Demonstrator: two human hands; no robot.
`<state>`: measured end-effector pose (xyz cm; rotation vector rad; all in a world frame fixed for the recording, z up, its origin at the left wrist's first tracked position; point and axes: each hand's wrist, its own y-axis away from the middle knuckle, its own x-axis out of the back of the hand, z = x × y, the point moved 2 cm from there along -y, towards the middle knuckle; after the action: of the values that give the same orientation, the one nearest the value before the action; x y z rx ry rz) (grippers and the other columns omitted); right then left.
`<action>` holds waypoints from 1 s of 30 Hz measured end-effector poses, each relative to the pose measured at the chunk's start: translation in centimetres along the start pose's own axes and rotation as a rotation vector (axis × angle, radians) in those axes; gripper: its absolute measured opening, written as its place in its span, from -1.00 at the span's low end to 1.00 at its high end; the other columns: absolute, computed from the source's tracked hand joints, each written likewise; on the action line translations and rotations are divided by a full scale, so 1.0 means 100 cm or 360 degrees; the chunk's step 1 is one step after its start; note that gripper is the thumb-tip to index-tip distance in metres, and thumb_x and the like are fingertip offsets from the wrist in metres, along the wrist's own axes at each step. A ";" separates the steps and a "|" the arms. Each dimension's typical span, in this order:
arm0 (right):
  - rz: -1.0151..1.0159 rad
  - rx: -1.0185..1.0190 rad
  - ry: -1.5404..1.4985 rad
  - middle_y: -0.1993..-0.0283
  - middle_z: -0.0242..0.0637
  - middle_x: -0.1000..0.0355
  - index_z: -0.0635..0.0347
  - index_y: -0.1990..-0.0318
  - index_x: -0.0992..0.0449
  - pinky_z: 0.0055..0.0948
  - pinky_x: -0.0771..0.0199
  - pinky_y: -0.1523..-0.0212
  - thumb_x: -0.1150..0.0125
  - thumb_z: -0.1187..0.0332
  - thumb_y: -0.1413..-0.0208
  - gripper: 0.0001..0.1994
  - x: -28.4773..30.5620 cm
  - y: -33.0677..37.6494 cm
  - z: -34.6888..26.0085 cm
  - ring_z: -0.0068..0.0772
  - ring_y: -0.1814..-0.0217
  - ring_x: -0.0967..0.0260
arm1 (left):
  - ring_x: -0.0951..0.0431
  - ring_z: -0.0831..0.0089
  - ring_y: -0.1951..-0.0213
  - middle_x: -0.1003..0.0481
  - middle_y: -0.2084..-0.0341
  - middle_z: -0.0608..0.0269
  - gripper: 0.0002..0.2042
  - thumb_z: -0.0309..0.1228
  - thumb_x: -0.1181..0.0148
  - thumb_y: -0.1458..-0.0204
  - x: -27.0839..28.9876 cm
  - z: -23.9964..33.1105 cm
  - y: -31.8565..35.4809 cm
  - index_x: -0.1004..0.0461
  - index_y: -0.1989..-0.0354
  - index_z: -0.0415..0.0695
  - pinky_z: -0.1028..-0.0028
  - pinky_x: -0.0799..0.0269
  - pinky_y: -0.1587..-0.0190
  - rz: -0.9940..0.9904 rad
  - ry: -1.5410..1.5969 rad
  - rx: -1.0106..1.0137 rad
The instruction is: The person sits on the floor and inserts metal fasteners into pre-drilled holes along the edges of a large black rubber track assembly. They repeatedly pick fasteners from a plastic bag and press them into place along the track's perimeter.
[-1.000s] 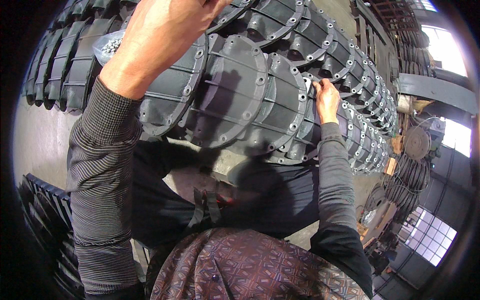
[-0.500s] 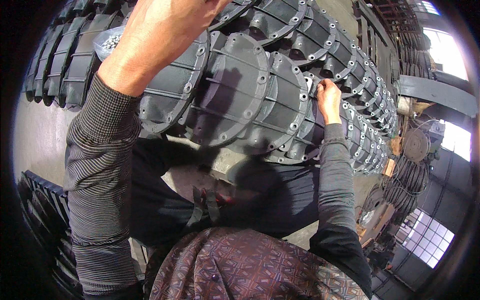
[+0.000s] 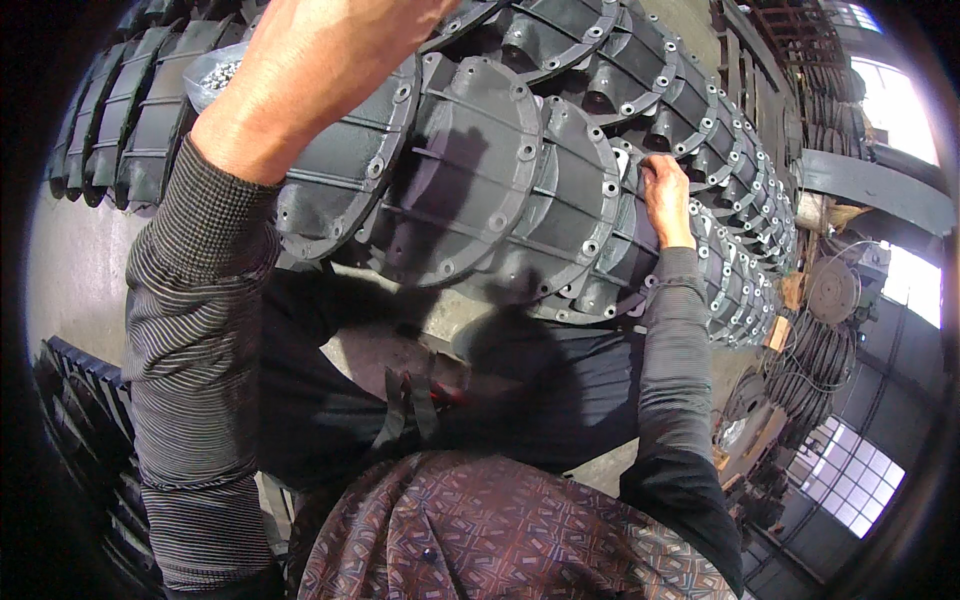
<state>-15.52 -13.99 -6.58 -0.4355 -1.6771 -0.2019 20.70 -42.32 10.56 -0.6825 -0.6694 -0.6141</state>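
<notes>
My left hand [image 3: 330,75] reaches up over the castings at the top of the view, and its fingers lie beyond the upper edge. On the right, my right hand [image 3: 667,202] rests at the rim of a dark grey ribbed metal cover [image 3: 632,235] in the row. Its fingers are bent and pressed together; anything in them is too small or hidden. Nearer the middle, two more ribbed covers with bolt holes along their curved flanges, one large [image 3: 465,165] and one beside it [image 3: 570,200], lean against each other. Behind my left wrist is a clear plastic bag [image 3: 208,78] of small shiny metal parts.
More ribbed covers [image 3: 150,120] stand in a row at the far left. A further row of covers [image 3: 625,75] runs behind the near one. A black slatted rack [image 3: 85,400] is at lower left. Coiled hoses or cables [image 3: 810,375] lie at right, near a small wooden block [image 3: 777,334].
My right hand has shifted slightly to the right along the cover's rim, fingers still bent together. My left forearm has moved a little to the left.
</notes>
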 end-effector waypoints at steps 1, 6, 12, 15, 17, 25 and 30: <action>-0.0009 0.0018 0.0007 0.15 0.04 -0.54 0.32 0.18 -0.59 -0.11 -0.51 0.02 -0.24 0.54 -0.11 -0.87 0.000 0.000 0.000 0.15 0.08 -0.52 | -0.58 0.19 0.60 -0.55 0.62 -0.07 -0.80 -0.42 -0.28 -0.20 0.000 0.000 0.000 -0.58 0.43 -0.29 0.28 -0.47 0.47 -0.0002 -0.0007 0.0009; 0.0015 -0.0059 -0.0047 0.16 0.04 -0.54 0.31 0.18 -0.61 -0.12 -0.51 0.03 -0.27 0.50 -0.11 -0.86 0.000 0.000 0.000 0.14 0.07 -0.52 | -0.57 0.24 0.61 -0.56 0.61 -0.05 -0.79 -0.41 -0.29 -0.20 0.001 0.002 -0.002 -0.58 0.43 -0.29 0.29 -0.48 0.47 -0.0020 -0.0043 0.0029; 0.0077 -0.0413 -0.0181 0.23 0.03 -0.59 0.33 0.22 -0.62 -0.13 -0.53 0.08 -0.35 0.43 -0.11 -0.85 -0.007 -0.001 0.003 0.10 0.13 -0.57 | -0.58 0.17 0.59 -0.56 0.60 -0.06 -0.81 -0.43 -0.29 -0.19 0.002 0.003 -0.001 -0.58 0.42 -0.29 0.27 -0.49 0.45 0.0124 -0.0166 -0.0197; 0.0040 -0.0713 -0.0278 0.25 0.04 -0.61 0.32 0.22 -0.61 -0.14 -0.54 0.12 -0.39 0.38 -0.11 -0.82 -0.009 0.000 0.007 0.08 0.18 -0.60 | -0.59 0.15 0.57 -0.56 0.59 -0.07 -0.82 -0.44 -0.30 -0.17 0.001 0.000 -0.001 -0.58 0.42 -0.29 0.26 -0.49 0.44 0.0022 -0.0048 -0.0041; 0.0009 -0.0759 -0.0160 0.26 0.06 -0.61 0.32 0.22 -0.61 -0.15 -0.53 0.14 -0.41 0.35 -0.11 -0.80 -0.008 0.000 0.009 0.08 0.20 -0.60 | -0.59 0.15 0.57 -0.56 0.59 -0.06 -0.83 -0.44 -0.30 -0.17 0.001 0.000 -0.001 -0.59 0.41 -0.29 0.27 -0.49 0.45 0.0026 -0.0040 -0.0042; 0.0010 -0.0416 0.0015 0.24 0.06 -0.57 0.32 0.22 -0.60 -0.08 -0.51 0.12 -0.37 0.41 -0.10 -0.84 -0.006 0.002 0.006 0.19 0.15 -0.55 | -0.58 0.20 0.59 -0.56 0.61 -0.03 -0.82 -0.44 -0.30 -0.17 -0.002 -0.001 0.000 -0.58 0.43 -0.28 0.29 -0.47 0.47 0.0080 -0.0036 -0.0131; 0.0102 -0.0125 -0.0004 0.17 0.03 -0.58 0.32 0.21 -0.60 -0.08 -0.52 0.07 -0.33 0.48 -0.10 -0.86 -0.005 0.003 0.004 0.14 0.10 -0.55 | -0.56 0.24 0.62 -0.55 0.63 -0.02 -0.80 -0.44 -0.29 -0.18 0.001 0.001 -0.001 -0.57 0.45 -0.28 0.30 -0.46 0.49 -0.0015 -0.0050 -0.0060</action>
<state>-15.67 -13.66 -7.12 -0.5478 -1.6588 -0.2205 20.66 -42.40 10.76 -0.7257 -0.6918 -0.6275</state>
